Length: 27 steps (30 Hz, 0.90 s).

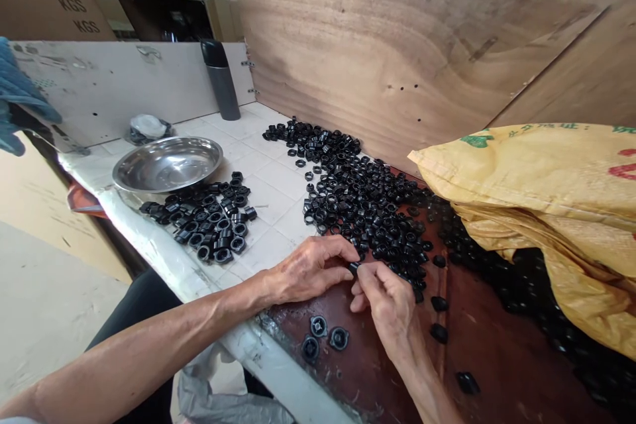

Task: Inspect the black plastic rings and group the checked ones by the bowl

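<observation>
A small black part (354, 267) was held between the fingertips of two bare hands, low over a dark red surface (392, 377). It was pinched narrowly by the thumb and forefinger of the left hand (308, 270), and its other side was gripped by the closed fingertips of the right hand (390, 295); whether one piece or two was held could not be told. The step in hand was judged to be close handling of a single part, with a steady pinch and fine fingertip control called for by the next move. Just beyond the hands, a heap of black rings (362, 205) was spread. Nearer the table edge, three round black pieces (318, 326) were grouped. To the left, a looser black pile (213, 218) was gathered beside a shiny metal bowl (169, 169).
</observation>
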Available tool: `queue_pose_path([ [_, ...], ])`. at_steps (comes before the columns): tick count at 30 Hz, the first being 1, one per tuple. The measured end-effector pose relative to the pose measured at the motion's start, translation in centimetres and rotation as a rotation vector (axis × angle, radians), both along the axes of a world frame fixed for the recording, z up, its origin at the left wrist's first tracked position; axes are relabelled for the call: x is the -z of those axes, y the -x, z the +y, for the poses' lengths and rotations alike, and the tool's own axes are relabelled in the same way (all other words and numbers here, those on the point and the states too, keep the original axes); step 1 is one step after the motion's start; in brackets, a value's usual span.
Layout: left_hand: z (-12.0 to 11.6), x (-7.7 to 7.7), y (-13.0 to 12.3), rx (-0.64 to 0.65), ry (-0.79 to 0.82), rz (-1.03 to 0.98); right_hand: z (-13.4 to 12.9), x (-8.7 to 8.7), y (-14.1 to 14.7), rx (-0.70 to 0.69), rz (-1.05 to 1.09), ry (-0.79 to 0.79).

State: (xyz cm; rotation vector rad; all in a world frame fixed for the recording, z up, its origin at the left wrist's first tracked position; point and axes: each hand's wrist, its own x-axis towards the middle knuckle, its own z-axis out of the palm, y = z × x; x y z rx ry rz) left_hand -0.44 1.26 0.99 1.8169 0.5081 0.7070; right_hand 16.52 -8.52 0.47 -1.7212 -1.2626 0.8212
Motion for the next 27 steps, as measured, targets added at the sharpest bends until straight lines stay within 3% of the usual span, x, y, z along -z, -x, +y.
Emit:
queue_pose_path([
  [2, 0.4, -0.4, 0.5, 0.083, -0.174, 0.123, 0.1, -0.1, 0.2, -0.062, 0.019, 0.127],
  [4, 0.8, -0.7, 0.9, 0.160, -0.203, 0.208, 0.2, -0.1, 0.2, -0.130, 0.048, 0.207],
  [6, 0.9, -0.8, 1.1, 0.160, -0.092, 0.229, 0.2, -0.1, 0.2, -0.132, 0.116, 0.174],
  [10, 0.9, -0.1, 0.7, 0.075, 0.293, 0.116, 0.3, 0.7, 0.2, -0.046, 0.178, -0.040],
  [13, 0.8, 0.3, 0.4, 0.058, 0.341, 0.055, 0.2, 1.0, 0.4, 0.004, 0.169, -0.070],
  [15, 0.7, 0.4, 0.3, 0.040, 0.237, 0.058, 0.2, 0.7, 0.6, 0.044, 0.267, -0.016],
  [20, 0.7, 0.1, 0.6, 0.151, -0.281, 0.101, 0.2, -0.5, 1.1, 0.077, 0.770, 0.208],
  [22, 0.9, -0.4, 1.0, 0.199, -0.341, 0.118, 0.2, -0.6, 1.0, 0.054, 0.819, 0.287],
  [24, 1.1, -1.0, 1.5, 0.260, -0.263, 0.198, 0.2, -0.2, 0.8, 0.031, 0.676, 0.322],
  [26, 1.3, -1.5, 2.0, 0.294, -0.119, 0.359, 0.3, 0.5, 0.3, 0.029, 0.319, 0.220],
  [27, 1.4, -1.5, 2.1, 0.250, -0.061, 0.434, 0.4, 0.9, 0.1, 0.030, 0.101, 0.120],
])
